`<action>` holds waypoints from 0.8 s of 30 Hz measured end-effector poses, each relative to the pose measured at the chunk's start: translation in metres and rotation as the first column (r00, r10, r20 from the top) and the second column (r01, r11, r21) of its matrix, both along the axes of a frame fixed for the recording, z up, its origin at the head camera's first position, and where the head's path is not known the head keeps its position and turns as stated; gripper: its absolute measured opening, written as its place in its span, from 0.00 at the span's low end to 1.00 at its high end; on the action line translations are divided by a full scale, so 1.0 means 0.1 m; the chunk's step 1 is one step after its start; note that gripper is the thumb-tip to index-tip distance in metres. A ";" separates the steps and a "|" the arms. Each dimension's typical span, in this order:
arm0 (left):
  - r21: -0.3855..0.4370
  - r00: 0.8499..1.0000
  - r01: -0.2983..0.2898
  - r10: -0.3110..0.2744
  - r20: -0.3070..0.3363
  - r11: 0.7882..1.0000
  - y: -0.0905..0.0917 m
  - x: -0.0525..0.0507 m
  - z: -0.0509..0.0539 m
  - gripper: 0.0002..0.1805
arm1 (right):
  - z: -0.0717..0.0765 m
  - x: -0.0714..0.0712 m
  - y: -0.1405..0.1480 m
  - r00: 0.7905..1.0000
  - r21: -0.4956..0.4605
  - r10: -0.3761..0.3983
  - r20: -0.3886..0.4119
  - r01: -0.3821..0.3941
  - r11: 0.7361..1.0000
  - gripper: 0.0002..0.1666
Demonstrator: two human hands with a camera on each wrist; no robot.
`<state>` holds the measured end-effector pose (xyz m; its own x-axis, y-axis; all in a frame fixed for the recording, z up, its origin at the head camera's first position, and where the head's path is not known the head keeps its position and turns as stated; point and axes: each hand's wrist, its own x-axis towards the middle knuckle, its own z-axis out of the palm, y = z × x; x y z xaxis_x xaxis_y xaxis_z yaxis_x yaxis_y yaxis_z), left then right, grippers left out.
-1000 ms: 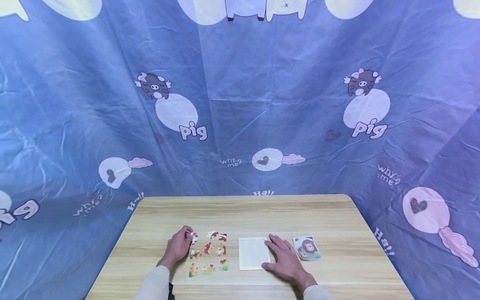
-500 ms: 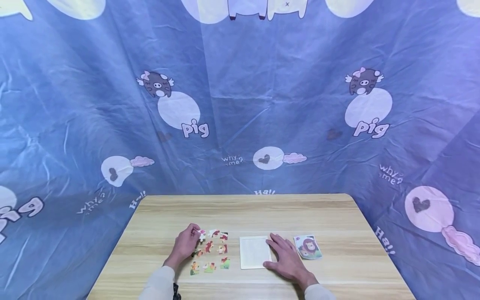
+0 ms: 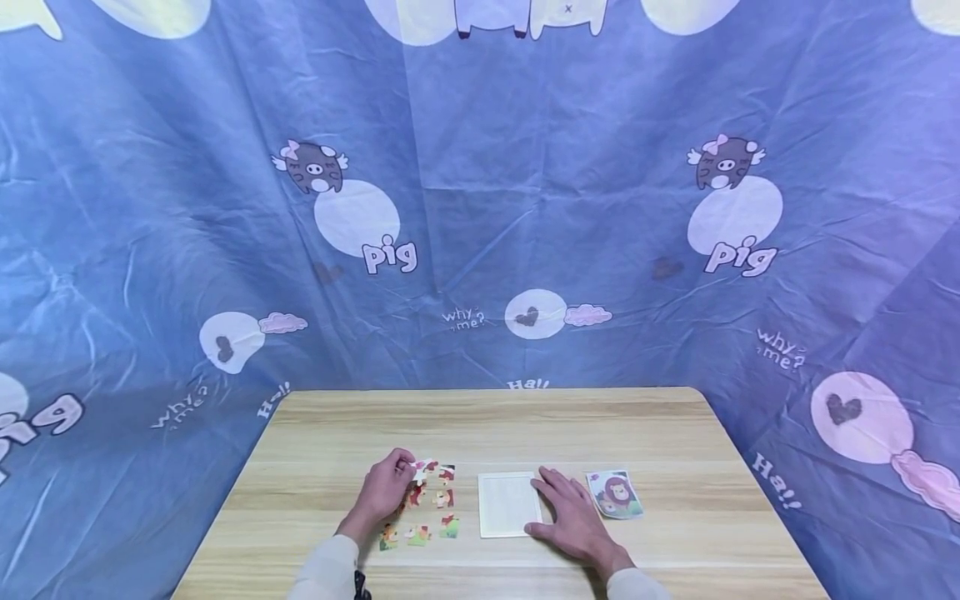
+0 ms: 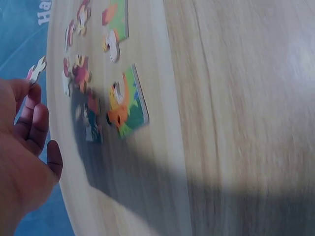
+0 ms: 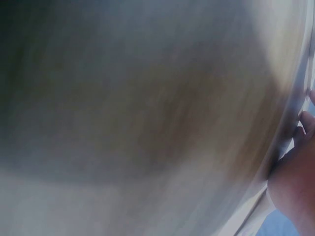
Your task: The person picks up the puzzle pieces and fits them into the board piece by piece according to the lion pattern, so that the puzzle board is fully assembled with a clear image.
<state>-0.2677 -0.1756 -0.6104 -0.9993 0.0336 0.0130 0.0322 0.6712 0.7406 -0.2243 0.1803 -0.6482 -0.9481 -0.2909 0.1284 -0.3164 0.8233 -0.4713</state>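
Note:
My left hand (image 3: pixel 384 490) pinches a puzzle piece between thumb and finger, over the far left part of the loose pieces. In the left wrist view that piece (image 4: pixel 37 70), white and pink, is held above the table by the left hand (image 4: pixel 24 142). Beneath and beside it lie several colourful pieces, such as a green and orange one (image 4: pixel 129 103). My right hand (image 3: pixel 572 518) rests with spread fingers at the right edge of a white square frame (image 3: pixel 508 506). The right wrist view shows only part of the right hand (image 5: pixel 298 172).
A card with a lion picture (image 3: pixel 615 495) lies right of the right hand on the wooden table (image 3: pixel 480 425). A blue patterned cloth (image 3: pixel 480 217) hangs behind and at both sides of the table.
My left hand has moved right with the pinched piece, from the left side of the pieces to over them. My right hand stays at the white frame.

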 end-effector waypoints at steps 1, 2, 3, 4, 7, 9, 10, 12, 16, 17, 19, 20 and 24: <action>0.014 1.000 0.007 -0.007 0.004 1.000 0.02 0.00 0.00 0.05 | 0.00 0.00 0.00 1.000 0.003 -0.002 0.002 0.002 1.000 0.48; 0.024 1.000 0.015 -0.015 0.007 1.000 0.04 0.00 0.00 0.06 | 0.00 0.00 0.00 1.000 0.005 -0.005 -0.003 0.005 1.000 0.48; 0.034 1.000 0.022 -0.022 0.009 0.999 0.05 0.00 0.00 0.06 | -0.01 0.01 0.00 1.000 0.008 -0.007 -0.009 0.007 1.000 0.48; 0.043 1.000 0.029 -0.029 0.010 0.999 0.07 0.00 0.00 0.06 | -0.01 0.01 0.00 1.000 0.006 -0.010 -0.009 0.010 1.000 0.48; 0.043 0.998 0.053 -0.054 0.012 0.998 0.13 0.00 0.00 0.05 | -0.01 0.02 -0.01 1.000 0.007 -0.025 0.001 0.025 1.000 0.48; 0.039 0.997 0.070 -0.071 0.017 0.997 0.16 0.01 0.01 0.06 | 0.01 0.02 -0.03 0.999 0.003 -0.034 0.009 0.034 0.999 0.48; 0.038 0.997 0.076 -0.076 0.020 0.996 0.18 0.01 0.02 0.06 | 0.01 0.02 -0.04 0.999 0.002 -0.036 0.012 0.036 0.999 0.48; 0.034 0.996 0.087 -0.088 0.027 0.996 0.22 0.02 0.03 0.06 | 0.04 0.01 -0.06 0.999 0.004 -0.034 -0.001 0.034 0.999 0.48; 0.025 0.994 0.099 -0.100 0.042 0.995 0.30 0.03 0.05 0.05 | 0.09 0.01 -0.10 0.999 0.009 -0.016 -0.028 0.016 1.000 0.47; 0.021 0.994 0.103 -0.104 0.041 0.994 0.33 0.03 0.06 0.05 | 0.11 0.02 -0.10 1.000 0.010 -0.016 -0.023 0.016 1.000 0.46; 0.017 0.992 0.116 -0.117 0.036 0.993 0.38 0.04 0.07 0.05 | 0.14 0.02 -0.11 1.000 0.024 -0.024 0.001 0.024 0.999 0.46; 0.019 0.992 0.120 -0.121 0.035 0.993 0.40 0.04 0.08 0.05 | 0.16 0.02 -0.12 0.999 0.027 -0.029 0.015 0.029 0.999 0.46; 0.029 0.989 0.141 -0.142 0.036 0.990 0.48 0.05 0.07 0.04 | 0.22 0.01 -0.13 0.997 0.059 -0.037 0.061 0.033 0.998 0.47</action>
